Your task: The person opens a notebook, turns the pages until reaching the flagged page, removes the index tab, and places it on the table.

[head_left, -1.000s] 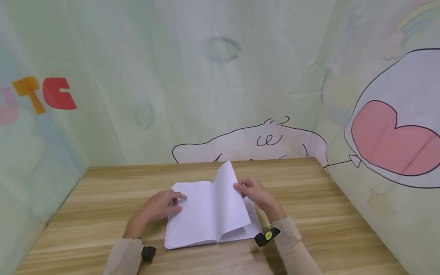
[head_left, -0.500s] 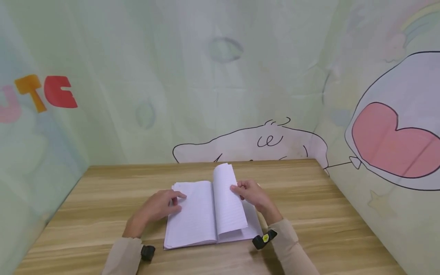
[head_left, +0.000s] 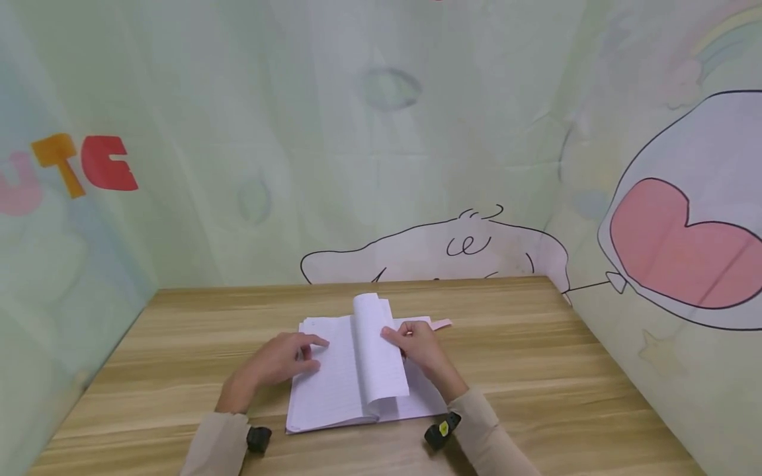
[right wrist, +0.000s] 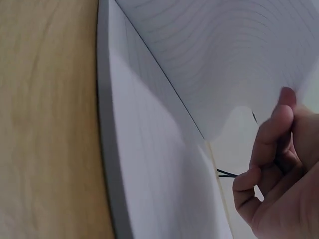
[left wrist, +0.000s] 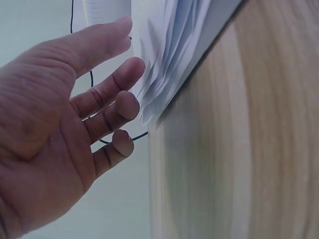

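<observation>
Right hand grip: right hand [head_left: 417,344] pinches the edge of a lined page [head_left: 375,350], fingers curled around it; the page curls up and over toward the left half of the notebook. Right wrist view shows fingertips [right wrist: 279,117] against the lifted sheet's edge.
Left hand grip: left hand [head_left: 280,360] holds nothing, fingers nearly straight and slightly spread, resting on the outer edge of the left-hand pages; left wrist view shows fingertips [left wrist: 127,107] touching the fanned page edges.
Notebook: open notebook [head_left: 324,390] lies flat mid-table, between the two hands, spine running away from the person, ruled white paper.
Pink strip: small pink tab [head_left: 442,324] sticks out at the notebook's far right corner, just beyond the right hand; cannot tell what it is.
Table: wooden table [head_left: 565,370], light grain.
Wrists: beige sleeves, a black wrist camera [head_left: 442,431] on the right wrist.
Backdrop: pale green cartoon-printed cloth [head_left: 417,132] behind and beside the table.
</observation>
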`<state>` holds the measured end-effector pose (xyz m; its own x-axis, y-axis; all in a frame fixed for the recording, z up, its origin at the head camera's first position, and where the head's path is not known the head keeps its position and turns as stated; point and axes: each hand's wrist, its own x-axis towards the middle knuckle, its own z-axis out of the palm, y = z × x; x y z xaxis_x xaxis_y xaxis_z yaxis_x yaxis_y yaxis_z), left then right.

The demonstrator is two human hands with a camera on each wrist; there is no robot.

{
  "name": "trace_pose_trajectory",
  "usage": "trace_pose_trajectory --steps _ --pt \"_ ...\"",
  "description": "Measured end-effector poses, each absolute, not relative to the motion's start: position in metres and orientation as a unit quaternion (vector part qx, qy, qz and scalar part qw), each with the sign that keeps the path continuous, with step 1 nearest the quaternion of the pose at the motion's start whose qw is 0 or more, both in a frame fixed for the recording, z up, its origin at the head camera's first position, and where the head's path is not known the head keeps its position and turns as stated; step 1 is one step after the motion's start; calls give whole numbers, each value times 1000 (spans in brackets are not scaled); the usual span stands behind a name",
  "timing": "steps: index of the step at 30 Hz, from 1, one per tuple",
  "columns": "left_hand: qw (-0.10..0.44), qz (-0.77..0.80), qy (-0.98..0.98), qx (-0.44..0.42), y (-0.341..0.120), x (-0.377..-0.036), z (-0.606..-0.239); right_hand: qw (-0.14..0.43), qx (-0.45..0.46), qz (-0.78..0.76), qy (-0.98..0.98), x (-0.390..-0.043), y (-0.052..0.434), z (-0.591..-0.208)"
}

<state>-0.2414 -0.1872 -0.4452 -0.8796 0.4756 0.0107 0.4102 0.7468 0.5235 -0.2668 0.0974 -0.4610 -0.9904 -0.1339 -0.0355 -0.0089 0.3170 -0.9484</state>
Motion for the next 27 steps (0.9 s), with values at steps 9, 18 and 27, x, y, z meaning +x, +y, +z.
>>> trace_pose_trajectory --steps 9,18,27 --pt "69 278 928 237 -189 -239 -443 77 -14 -647 758 -265 94 -466" --pt "74 275 933 221 -189 -239 -443 104 -37 -646 755 -264 91 -472" --pt "44 266 942 202 -187 -241 -442 101 -49 -552 826 -263 95 -468"
